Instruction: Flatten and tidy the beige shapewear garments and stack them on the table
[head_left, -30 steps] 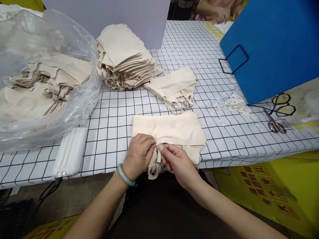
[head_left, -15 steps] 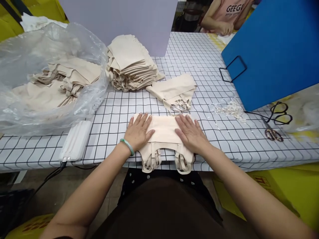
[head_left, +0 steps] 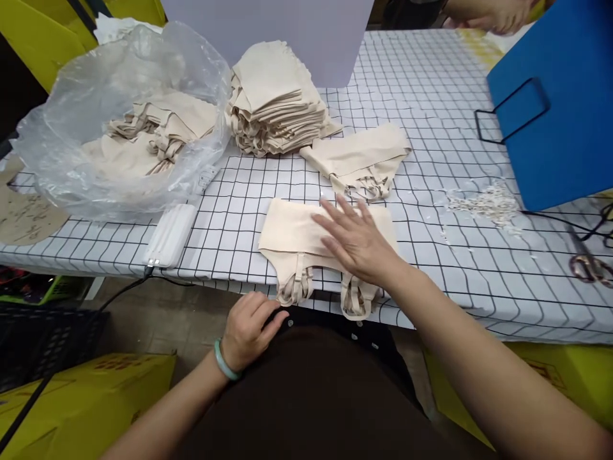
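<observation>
A beige camisole-like garment lies folded near the table's front edge, its straps hanging over that edge. My right hand is over its right half, fingers spread. Below the left strap, at the edge, is my left hand, fingers curled and a green bangle on the wrist. Its fingertips are close to the strap; whether they grip it is hidden. Just beyond lies another beige garment, folded at an angle. Behind stands a tall stack of similar garments.
At left, a clear plastic bag holds more beige garments. A white power bank with cables sits near the edge. On the right are white scraps, scissors and a blue panel. A co-worker's hand shows behind.
My left hand has come off the garment and down to the table edge by the strap, fingers now curled. My right hand has shifted slightly inward. The camera view has turned.
</observation>
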`<state>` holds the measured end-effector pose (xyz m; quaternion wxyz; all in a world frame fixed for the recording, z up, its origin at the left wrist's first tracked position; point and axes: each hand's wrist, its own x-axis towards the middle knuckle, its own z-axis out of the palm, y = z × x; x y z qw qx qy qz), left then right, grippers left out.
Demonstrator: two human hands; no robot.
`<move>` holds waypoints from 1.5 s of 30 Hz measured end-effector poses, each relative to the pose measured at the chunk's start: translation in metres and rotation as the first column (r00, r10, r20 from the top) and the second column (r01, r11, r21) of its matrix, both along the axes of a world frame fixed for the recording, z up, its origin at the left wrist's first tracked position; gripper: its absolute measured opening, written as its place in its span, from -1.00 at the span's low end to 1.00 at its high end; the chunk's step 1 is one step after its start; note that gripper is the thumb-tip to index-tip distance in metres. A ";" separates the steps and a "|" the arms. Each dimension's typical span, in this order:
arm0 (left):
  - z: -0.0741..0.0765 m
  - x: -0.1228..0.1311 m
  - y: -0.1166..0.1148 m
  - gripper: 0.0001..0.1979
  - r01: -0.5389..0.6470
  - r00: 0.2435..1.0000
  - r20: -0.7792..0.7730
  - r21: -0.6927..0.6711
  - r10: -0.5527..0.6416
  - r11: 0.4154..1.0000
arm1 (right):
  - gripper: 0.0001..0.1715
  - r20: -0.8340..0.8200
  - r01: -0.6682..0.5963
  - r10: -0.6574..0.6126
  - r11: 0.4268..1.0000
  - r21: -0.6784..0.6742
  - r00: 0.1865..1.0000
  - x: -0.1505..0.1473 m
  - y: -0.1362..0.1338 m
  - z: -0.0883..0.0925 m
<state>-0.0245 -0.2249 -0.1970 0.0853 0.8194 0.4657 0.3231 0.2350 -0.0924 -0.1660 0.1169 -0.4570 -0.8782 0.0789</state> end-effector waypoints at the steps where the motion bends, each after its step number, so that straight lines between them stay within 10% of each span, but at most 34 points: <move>1: -0.006 0.000 -0.008 -0.94 -0.009 0.999 -0.036 -0.028 0.008 1.000 | -0.41 -0.009 -0.085 0.084 0.996 -0.035 0.996 -0.009 0.003 0.001; 7: -0.027 0.000 -0.008 -0.84 -0.057 0.979 -0.199 -0.089 0.038 0.994 | -0.40 -0.025 -0.180 0.179 0.968 -0.172 0.984 -0.030 0.017 -0.013; 12: -0.013 -0.002 -0.007 -0.83 -0.041 0.996 0.072 -0.220 0.058 0.975 | -0.43 -0.039 -0.181 0.177 0.973 -0.145 0.983 -0.027 0.017 -0.017; 18: 0.000 -0.011 -0.015 -0.76 0.279 0.833 0.487 -0.779 0.262 0.562 | -0.39 -0.019 -0.170 0.169 0.973 -0.155 0.985 -0.031 0.018 -0.021; 21: -0.006 -0.015 -0.018 -0.72 0.301 0.795 0.496 -0.822 0.349 0.483 | -0.37 -0.006 -0.159 0.161 0.972 -0.175 0.987 -0.034 0.018 -0.021; 24: 0.000 -0.018 -0.012 -0.76 0.129 0.833 0.439 -0.746 0.337 0.654 | -0.35 -0.001 -0.171 0.175 0.961 -0.218 0.985 -0.034 0.017 -0.013; 27: 0.021 -0.016 0.016 -0.81 -0.092 0.908 0.348 -0.379 0.234 0.921 | -0.33 -0.055 -0.152 0.143 0.957 -0.246 0.988 -0.024 0.021 0.003; 29: 0.035 -0.009 0.050 -0.78 -0.088 0.964 0.239 -0.117 0.114 0.989 | -0.35 -0.133 -0.037 0.011 0.981 -0.192 0.991 -0.010 0.026 0.014; 32: 0.041 0.010 0.109 -0.69 0.020 0.999 -0.028 0.007 -0.020 1.000 | -0.34 -0.190 0.211 -0.226 0.973 -0.097 0.955 0.014 0.030 0.020; 36: 0.023 0.035 0.161 -0.50 0.019 0.936 -0.342 -0.176 -0.079 0.984 | -0.30 -0.005 0.271 -0.275 0.951 -0.149 0.962 0.035 0.019 0.004; 45: 0.005 0.035 0.170 -0.45 -0.058 0.920 -0.392 -0.213 -0.031 0.975 | -0.34 -0.013 0.228 -0.233 0.960 -0.165 0.972 0.043 0.001 -0.032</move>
